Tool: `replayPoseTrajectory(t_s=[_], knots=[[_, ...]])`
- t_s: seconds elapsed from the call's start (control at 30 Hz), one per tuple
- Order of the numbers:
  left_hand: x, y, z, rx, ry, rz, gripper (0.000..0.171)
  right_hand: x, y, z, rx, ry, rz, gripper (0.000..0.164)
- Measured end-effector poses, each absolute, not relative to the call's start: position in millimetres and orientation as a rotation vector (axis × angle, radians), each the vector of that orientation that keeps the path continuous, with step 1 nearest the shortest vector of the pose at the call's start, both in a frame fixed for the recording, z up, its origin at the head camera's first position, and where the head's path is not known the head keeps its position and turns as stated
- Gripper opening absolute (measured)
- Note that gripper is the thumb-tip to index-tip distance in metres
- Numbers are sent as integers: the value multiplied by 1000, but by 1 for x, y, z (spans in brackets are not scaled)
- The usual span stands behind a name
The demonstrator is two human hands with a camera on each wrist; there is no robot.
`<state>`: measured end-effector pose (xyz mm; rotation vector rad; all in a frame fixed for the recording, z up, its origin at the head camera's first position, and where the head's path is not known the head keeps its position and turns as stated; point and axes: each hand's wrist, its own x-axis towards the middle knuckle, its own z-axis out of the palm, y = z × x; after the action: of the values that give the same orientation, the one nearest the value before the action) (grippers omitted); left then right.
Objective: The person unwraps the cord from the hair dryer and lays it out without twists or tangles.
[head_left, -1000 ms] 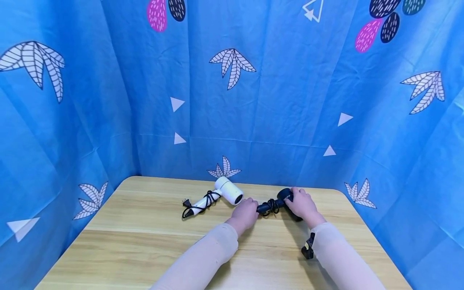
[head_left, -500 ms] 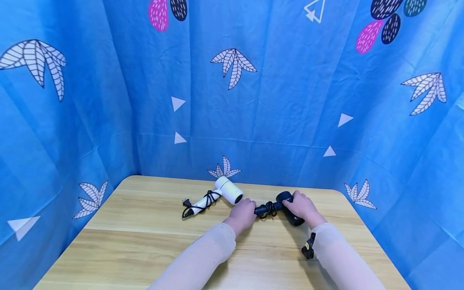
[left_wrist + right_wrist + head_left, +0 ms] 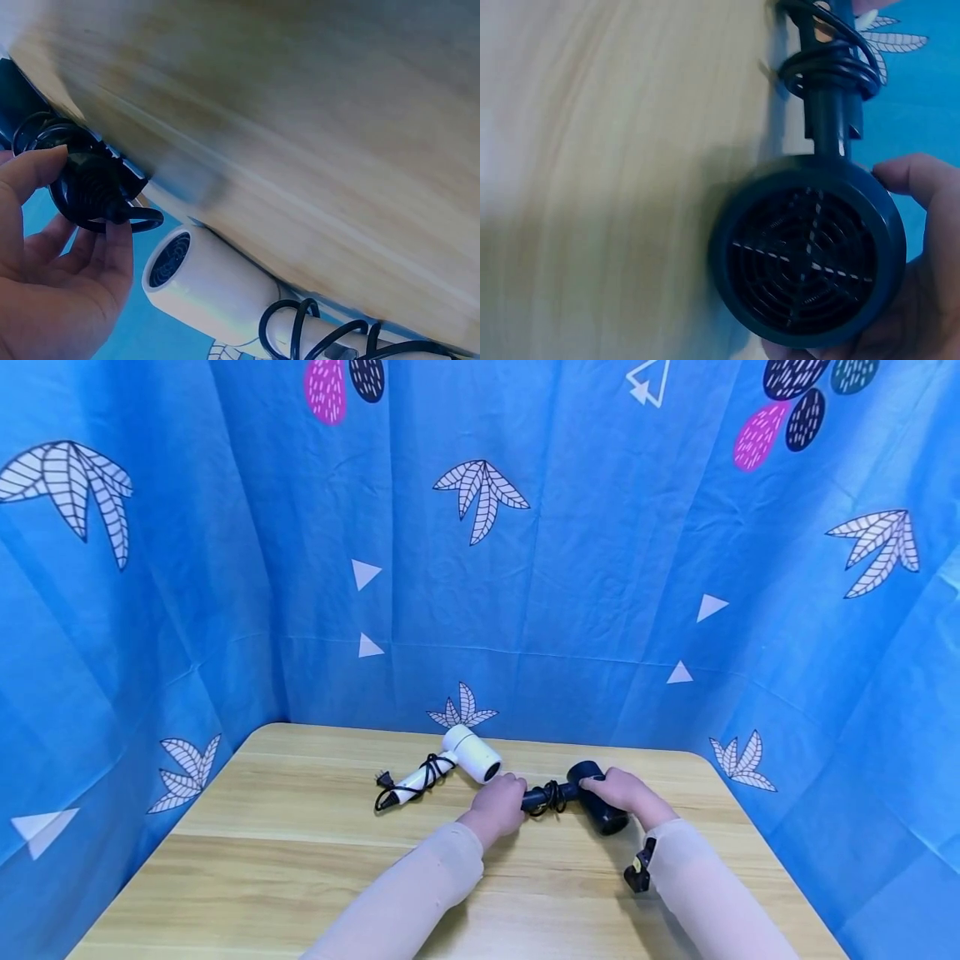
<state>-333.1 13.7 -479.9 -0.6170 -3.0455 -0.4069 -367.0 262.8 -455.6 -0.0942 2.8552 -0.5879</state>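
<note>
Blue cloth (image 3: 600,610), printed with white leaves and triangles, hangs behind the table and at both its sides. The table (image 3: 262,868) is of pale wood grain, and two light sleeves (image 3: 397,893) reach over it from the near edge.

The black dryer (image 3: 600,802) is at the far part of the table, right of the middle. Its handle has the long axis almost straight across, with its end to the left. The barrel lies slanted to this handle: one end points away and a little left, the other toward the person and a little right. In the right wrist view a round grille closes the end which faces that camera. I cannot tell whether the dryer touches the wood or is slightly above it.

The white dryer (image 3: 471,753) lies to the left, its barrel opening toward the near right and its handle slanting to the near left.

The left hand (image 3: 498,806) grasps the black handle's end between thumb and fingers, near the white barrel. The right hand (image 3: 624,792) grasps the black barrel, the thumb close to the handle's joint.

A small black device (image 3: 640,864) sits at the right cuff. One cord (image 3: 553,797) is wound around the black handle. Another, around the white handle, ends in a plug (image 3: 385,779).
</note>
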Motion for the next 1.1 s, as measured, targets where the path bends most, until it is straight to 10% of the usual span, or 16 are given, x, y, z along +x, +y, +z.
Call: replayPoseTrajectory(t_s=[1.1], knots=[[-321, 11, -488, -614, -2977, -341, 64, -356, 261, -459, 69, 2518, -897, 87]])
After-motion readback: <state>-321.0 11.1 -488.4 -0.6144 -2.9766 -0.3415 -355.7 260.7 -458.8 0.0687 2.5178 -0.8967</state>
